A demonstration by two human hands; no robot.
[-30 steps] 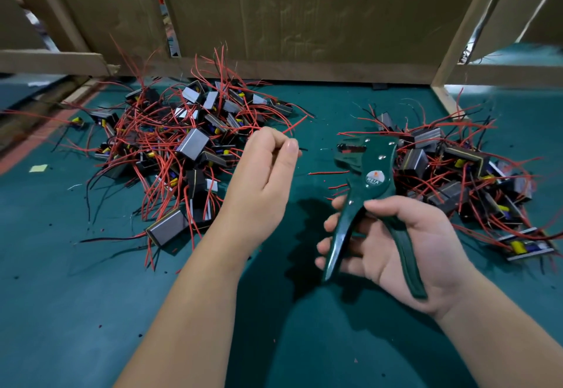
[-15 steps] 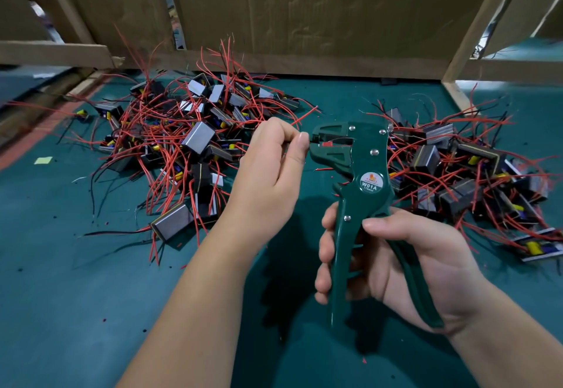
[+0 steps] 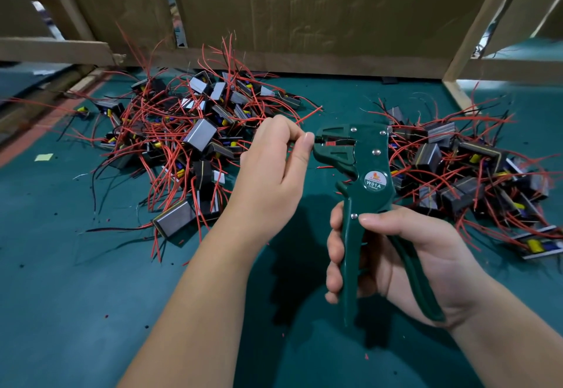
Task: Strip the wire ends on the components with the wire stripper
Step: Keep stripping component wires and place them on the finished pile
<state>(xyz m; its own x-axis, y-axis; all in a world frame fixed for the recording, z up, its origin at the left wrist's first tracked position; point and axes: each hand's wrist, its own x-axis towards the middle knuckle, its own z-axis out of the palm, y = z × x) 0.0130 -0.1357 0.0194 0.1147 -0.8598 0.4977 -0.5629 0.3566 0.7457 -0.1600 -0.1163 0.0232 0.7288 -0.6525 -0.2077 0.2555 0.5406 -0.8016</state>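
My right hand [image 3: 405, 253] grips both handles of a green wire stripper [image 3: 364, 156], held upright above the mat with its jaws pointing left. My left hand [image 3: 274, 171] is at the jaw tips, thumb and curled fingers pinching a thin wire there. A short length of red wire [image 3: 330, 144] shows inside the jaws. What hangs from the wire under my left palm is hidden. A big pile of grey block components with red and black wires [image 3: 189, 140] lies left of my hands. A second such pile [image 3: 457, 168] lies to the right, behind the stripper.
The work surface is a green mat [image 3: 91, 296] dotted with tiny red and black insulation scraps. Cardboard sheets [image 3: 304, 6] and wooden battens [image 3: 475, 22] wall off the back. A small yellow slip [image 3: 44, 157] lies at the far left.
My right hand has raised the stripper and brought its jaws left up to my left fingertips. The left hand has stayed about where it was, pinched.
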